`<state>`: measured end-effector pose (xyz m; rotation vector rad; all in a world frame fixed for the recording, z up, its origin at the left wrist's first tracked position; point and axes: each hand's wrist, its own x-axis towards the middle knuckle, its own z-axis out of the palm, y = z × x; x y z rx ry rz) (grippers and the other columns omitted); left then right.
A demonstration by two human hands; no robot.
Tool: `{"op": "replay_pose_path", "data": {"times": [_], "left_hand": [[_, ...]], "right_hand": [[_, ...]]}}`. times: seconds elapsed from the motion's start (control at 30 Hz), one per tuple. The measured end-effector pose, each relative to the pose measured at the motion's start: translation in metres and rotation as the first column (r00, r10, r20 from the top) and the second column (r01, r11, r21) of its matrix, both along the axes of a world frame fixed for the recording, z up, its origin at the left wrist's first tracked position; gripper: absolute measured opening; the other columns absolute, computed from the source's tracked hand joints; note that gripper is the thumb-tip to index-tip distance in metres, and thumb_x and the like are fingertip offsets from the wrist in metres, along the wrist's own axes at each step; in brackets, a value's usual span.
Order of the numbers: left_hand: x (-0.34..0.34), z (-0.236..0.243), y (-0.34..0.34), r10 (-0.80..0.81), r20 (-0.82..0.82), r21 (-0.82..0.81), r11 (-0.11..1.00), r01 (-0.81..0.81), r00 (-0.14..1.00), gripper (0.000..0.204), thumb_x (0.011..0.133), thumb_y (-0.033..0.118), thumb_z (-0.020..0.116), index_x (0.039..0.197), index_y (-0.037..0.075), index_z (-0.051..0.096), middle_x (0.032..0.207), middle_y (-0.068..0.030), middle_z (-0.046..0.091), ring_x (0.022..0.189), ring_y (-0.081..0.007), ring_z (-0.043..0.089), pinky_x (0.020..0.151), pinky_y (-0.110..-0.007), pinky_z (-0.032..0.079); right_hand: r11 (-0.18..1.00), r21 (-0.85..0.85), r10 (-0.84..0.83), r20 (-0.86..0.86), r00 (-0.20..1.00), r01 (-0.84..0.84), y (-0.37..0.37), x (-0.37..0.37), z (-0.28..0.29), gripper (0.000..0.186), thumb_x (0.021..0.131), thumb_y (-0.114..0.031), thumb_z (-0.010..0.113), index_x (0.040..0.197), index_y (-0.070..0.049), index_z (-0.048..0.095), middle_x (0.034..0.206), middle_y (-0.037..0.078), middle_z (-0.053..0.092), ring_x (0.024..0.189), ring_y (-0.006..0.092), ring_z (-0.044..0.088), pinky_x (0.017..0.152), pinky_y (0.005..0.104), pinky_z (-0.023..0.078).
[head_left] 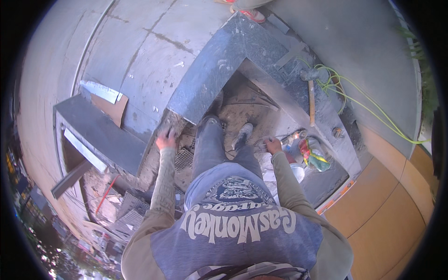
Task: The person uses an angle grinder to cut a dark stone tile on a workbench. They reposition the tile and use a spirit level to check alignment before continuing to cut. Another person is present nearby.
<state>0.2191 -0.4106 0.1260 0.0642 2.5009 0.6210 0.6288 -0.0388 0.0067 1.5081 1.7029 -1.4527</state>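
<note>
My left hand [166,140] reaches down at the broken inner edge of the recess, beside the corner of a large grey stone slab [200,88]. Its fingers look loosely apart, and nothing shows in them. Black plastic grid pieces [183,159] lie just below it, next to my leg. My right hand [273,145] hangs over the dusty floor of the recess, its fingers bent; whether they hold anything is too small to see. Close to it are a white bucket [297,172] and a red, yellow and green bag [315,156].
A hammer [311,102] with a wooden handle lies on the right ledge near a coiled green cord [373,100]. Another person's shoe [254,15] shows at the far edge. A second grey slab [100,135] and cardboard [110,110] are at left, above a red bar [107,193].
</note>
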Motion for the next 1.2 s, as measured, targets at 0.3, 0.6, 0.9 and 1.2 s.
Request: {"op": "replay_pose_path", "data": {"times": [0.3,0.6,0.9,1.2], "left_hand": [[0.168,0.014,0.092,0.321,0.541,0.540,0.575,-0.614,0.777,0.050,0.098,0.035,0.064,0.139,0.007,0.061,0.140,-0.0142,0.062,0.125,-0.0277,0.061,0.101,-0.039,0.050],[0.315,0.180,0.261,-0.634,0.765,0.178,0.378,-0.908,-0.114,0.069,0.100,0.056,0.046,0.138,-0.002,0.051,0.130,-0.0209,0.058,0.113,-0.0375,0.058,0.101,-0.054,0.046],[0.334,0.110,0.283,-0.543,0.799,0.590,0.623,-0.514,0.259,0.066,0.101,0.053,0.049,0.137,-0.001,0.056,0.133,-0.0274,0.062,0.119,-0.0426,0.063,0.103,-0.054,0.049],[0.169,0.000,0.107,0.068,0.378,0.443,0.863,-0.245,0.923,0.049,0.085,0.033,0.075,0.127,0.009,0.071,0.113,-0.0140,0.074,0.105,-0.0223,0.071,0.087,-0.038,0.059]], "right_hand": [[0.857,0.510,0.265,-0.565,0.782,0.078,-0.003,-0.069,0.209,0.052,0.100,-0.038,0.062,0.135,0.000,0.061,0.138,0.023,0.062,0.132,0.0359,0.056,0.111,0.0396,0.041],[0.905,0.184,-0.221,-0.567,0.793,0.384,0.033,0.064,0.141,0.044,0.109,-0.028,0.040,0.144,-0.003,0.049,0.141,0.016,0.058,0.132,0.0280,0.054,0.109,0.0451,0.045],[0.433,-0.901,-0.863,-0.413,0.290,0.008,-0.004,0.074,0.194,0.051,0.106,-0.040,0.044,0.143,-0.005,0.051,0.136,0.011,0.063,0.125,0.0263,0.060,0.101,0.0487,0.051],[0.940,-0.294,-0.328,-0.627,0.707,0.175,-0.024,0.016,0.310,0.047,0.106,-0.032,0.053,0.143,-0.003,0.052,0.133,0.017,0.065,0.108,0.0243,0.071,0.083,0.0340,0.059]]}}
